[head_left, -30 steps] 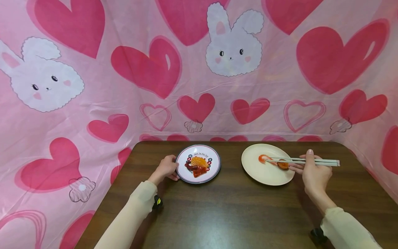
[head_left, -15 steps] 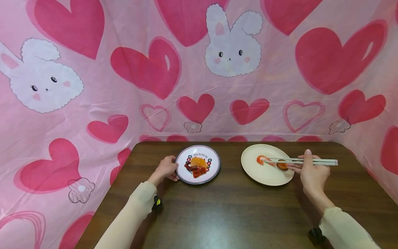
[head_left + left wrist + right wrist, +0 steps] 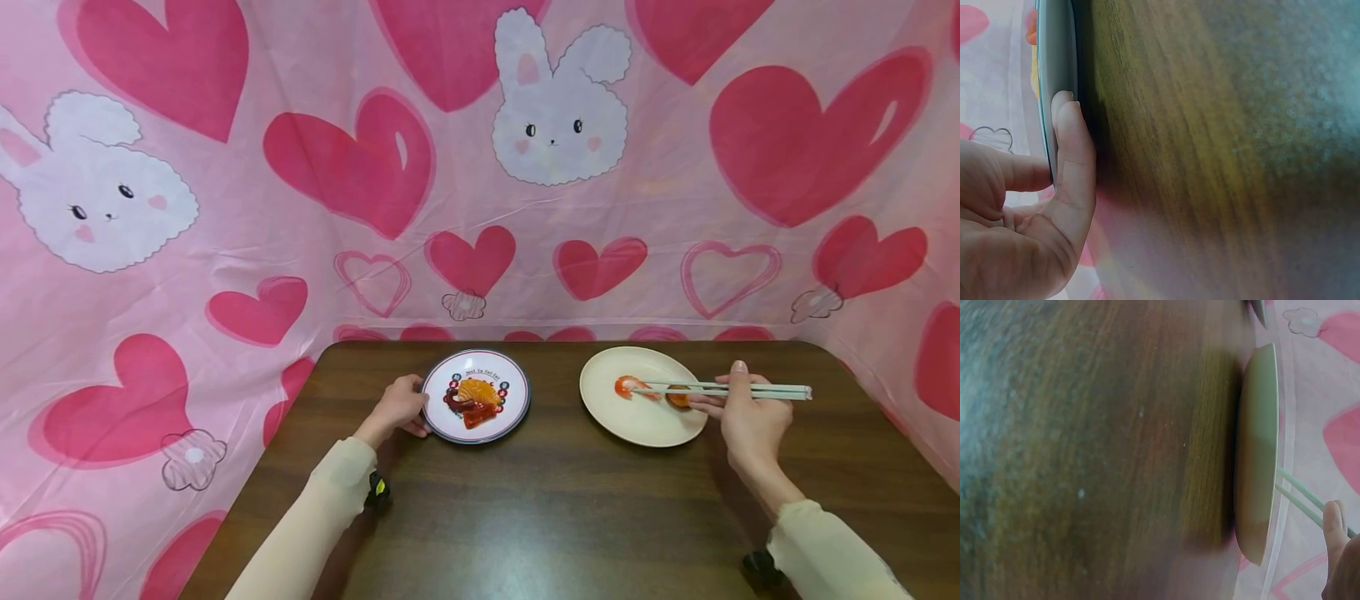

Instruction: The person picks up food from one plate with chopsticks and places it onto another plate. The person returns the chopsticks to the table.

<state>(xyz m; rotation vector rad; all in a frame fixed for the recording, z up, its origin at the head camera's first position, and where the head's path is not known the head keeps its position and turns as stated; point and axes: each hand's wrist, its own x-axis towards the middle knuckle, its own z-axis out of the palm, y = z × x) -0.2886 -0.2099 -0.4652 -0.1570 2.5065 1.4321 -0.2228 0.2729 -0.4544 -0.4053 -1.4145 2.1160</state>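
Observation:
My left hand (image 3: 401,406) grips the left rim of a white plate with a dark blue edge (image 3: 479,433); the left wrist view shows the thumb on one side of the plate and fingers (image 3: 1075,156) against its underside. Orange and dark red food pieces (image 3: 478,402) lie on it. In my right hand (image 3: 753,429) are pale green chopsticks (image 3: 772,390), their tips at an orange-and-white shrimp (image 3: 626,387) on a cream plate (image 3: 637,429). Whether the tips pinch the shrimp I cannot tell. Beside it, partly behind the chopsticks, lies a round brown-orange piece (image 3: 677,398).
Both plates stand near the back edge of a brown wooden table (image 3: 555,517), with bare wood between them. Behind the table hangs a pink cloth (image 3: 525,208) with hearts and rabbit faces. Dark objects sit at both wrists.
The chopstick tips and the shrimp have shifted slightly left on the cream plate, away from the round piece. My left hand still holds its plate.

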